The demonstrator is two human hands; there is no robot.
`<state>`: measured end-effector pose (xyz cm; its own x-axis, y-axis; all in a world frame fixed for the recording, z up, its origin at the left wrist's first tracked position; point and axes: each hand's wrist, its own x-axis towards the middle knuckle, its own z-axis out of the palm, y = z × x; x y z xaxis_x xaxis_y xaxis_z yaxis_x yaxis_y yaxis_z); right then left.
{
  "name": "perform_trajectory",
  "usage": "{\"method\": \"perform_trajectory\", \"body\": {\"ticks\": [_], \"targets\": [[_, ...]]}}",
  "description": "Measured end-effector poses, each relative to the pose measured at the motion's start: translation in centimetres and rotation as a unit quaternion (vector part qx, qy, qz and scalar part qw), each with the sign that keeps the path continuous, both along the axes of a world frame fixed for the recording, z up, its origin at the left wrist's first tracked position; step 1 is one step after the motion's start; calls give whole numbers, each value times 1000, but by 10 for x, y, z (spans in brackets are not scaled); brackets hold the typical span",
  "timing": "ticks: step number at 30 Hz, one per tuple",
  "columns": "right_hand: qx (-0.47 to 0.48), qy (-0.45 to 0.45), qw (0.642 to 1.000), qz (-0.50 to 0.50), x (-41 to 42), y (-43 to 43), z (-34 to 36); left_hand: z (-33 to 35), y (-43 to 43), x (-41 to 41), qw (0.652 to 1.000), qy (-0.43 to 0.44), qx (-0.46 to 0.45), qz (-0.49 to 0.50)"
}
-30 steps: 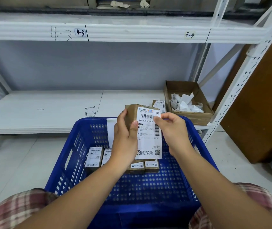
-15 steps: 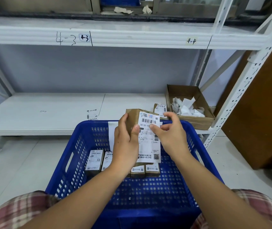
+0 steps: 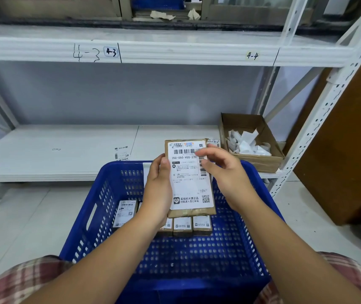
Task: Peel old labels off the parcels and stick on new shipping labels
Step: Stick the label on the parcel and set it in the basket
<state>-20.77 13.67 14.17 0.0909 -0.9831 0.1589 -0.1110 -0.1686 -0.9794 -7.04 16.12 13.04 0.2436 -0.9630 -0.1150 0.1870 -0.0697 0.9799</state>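
My left hand [image 3: 158, 189] grips a brown cardboard parcel [image 3: 191, 212] by its left edge and holds it upright above the blue crate. A white shipping label [image 3: 189, 181] with barcodes and a QR code lies flat across the parcel's face. My right hand [image 3: 225, 174] rests at the label's right edge, with fingertips on the side barcode near the top. Several more labelled parcels [image 3: 182, 226] stand in a row on the crate floor.
The blue plastic crate [image 3: 197, 260] sits in front of my knees. An open cardboard box [image 3: 251, 162] of crumpled white label scraps stands on the low white shelf [image 3: 54, 154] at right. A loose label [image 3: 121, 153] lies on the shelf. A white rack post [image 3: 319, 119] rises at right.
The label hung partly loose over the parcel before; now it lies flat on the face. Both hands have tilted the parcel toward me, and my right fingers have slid along the label.
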Motion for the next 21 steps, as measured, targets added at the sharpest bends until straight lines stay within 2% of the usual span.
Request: {"method": "perform_trajectory", "body": {"ticks": [4, 9, 15, 18, 21], "targets": [[37, -70, 996, 45, 1, 4, 5, 0, 1, 2, 999, -49, -20, -11], [65, -92, 990, 84, -2, 4, 5, 4, 3, 4, 999, -27, -14, -26], [77, 3, 981, 177, -9, 3, 7, 9, 4, 11, 1000, 10, 9, -11], [101, 83, 957, 258, -14, 6, 11, 12, 3, 15, 999, 30, 23, 10], [122, 136, 939, 292, -20, 9, 14, 16, 2, 17, 999, 26, 30, 4]]}}
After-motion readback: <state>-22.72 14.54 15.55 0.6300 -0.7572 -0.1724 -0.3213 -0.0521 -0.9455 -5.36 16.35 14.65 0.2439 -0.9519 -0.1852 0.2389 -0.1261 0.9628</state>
